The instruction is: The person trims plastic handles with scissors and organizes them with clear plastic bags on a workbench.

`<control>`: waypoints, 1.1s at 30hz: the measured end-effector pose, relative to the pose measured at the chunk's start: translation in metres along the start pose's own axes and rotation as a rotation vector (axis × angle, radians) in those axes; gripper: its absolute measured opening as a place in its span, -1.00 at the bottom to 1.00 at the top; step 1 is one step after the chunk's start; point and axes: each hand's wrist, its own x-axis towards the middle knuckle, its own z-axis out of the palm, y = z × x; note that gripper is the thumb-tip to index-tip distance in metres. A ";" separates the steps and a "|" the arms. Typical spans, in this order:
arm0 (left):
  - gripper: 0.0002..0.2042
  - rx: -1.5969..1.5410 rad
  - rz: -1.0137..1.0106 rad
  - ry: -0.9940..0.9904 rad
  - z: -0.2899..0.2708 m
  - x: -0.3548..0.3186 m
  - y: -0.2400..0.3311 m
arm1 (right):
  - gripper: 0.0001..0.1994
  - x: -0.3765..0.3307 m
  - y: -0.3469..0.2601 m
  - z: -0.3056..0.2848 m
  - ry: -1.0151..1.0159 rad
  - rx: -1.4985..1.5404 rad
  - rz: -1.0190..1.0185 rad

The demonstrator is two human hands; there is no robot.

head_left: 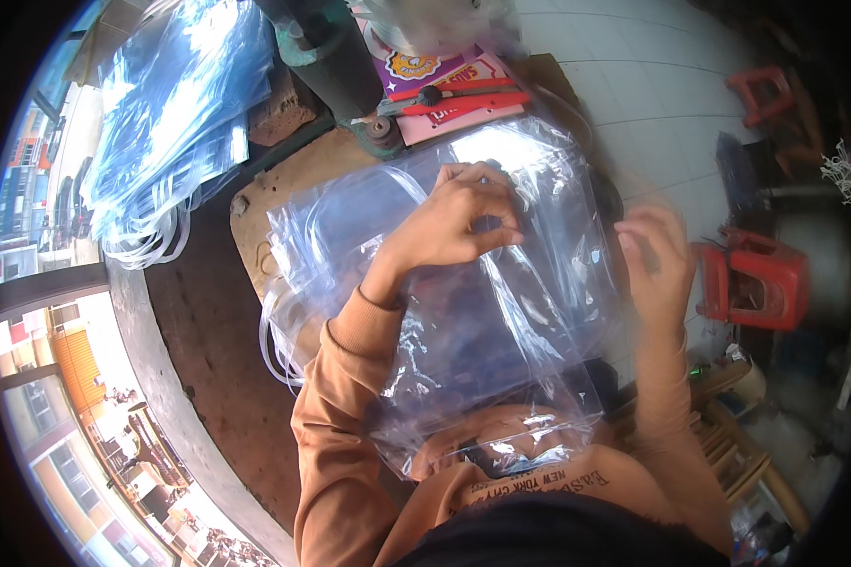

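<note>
Clear plastic bags [463, 331] lie in a loose stack in front of me, their near end hanging over my lap. White looped handles [279, 331] stick out at the stack's left side. My left hand [459, 217] is over the middle of the stack, thumb and index fingertip pinched together on the top bag's plastic. Right of the stack, my right hand [657, 250] is raised and slightly blurred, with its fingers bent and apart. Nothing shows in it.
More clear bags with white handles [175, 113] are piled at the far left. A dark metal post [326, 61] rises beyond the work board [251, 227]. Red-handled pliers or cutters [459, 97] lie on printed packets. Red stools [756, 279] stand on the tiled floor at right.
</note>
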 end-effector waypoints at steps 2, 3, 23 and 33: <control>-0.83 -0.006 0.007 0.016 0.001 0.003 0.001 | -0.85 -0.011 -0.023 -0.009 -0.191 0.212 0.111; -0.83 -0.007 0.006 0.017 0.002 0.002 0.000 | -0.85 -0.014 -0.035 -0.008 -0.286 0.319 0.165; -0.81 0.319 0.741 0.150 0.053 -0.016 0.047 | -0.93 -0.014 -0.024 0.006 -0.683 0.285 -0.123; -0.71 0.339 0.661 0.012 0.066 -0.020 0.042 | -0.92 -0.007 -0.016 0.009 -0.639 0.100 -0.401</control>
